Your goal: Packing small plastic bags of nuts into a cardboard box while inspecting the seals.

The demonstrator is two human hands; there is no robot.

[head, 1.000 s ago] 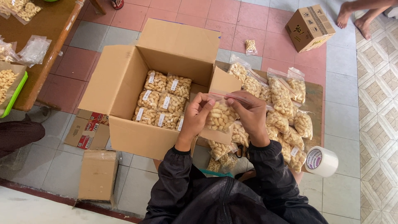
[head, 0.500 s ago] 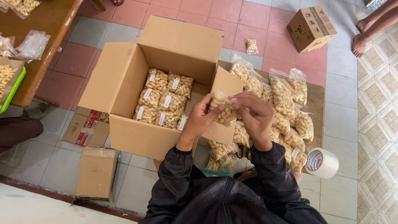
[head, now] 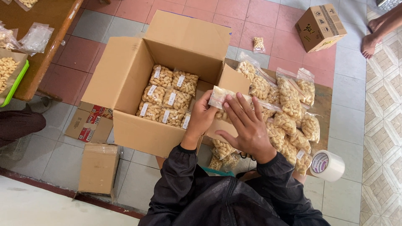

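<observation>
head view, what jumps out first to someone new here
The big open cardboard box at centre, its bottom lined with labelled snack bags. Just right of it, the left hand and right hand press a clear snack bag flat, beside a heap of bags.

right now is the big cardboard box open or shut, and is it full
Open and partly filled: the big cardboard box has its flaps spread outward, and snack bags cover only part of its floor.
</observation>
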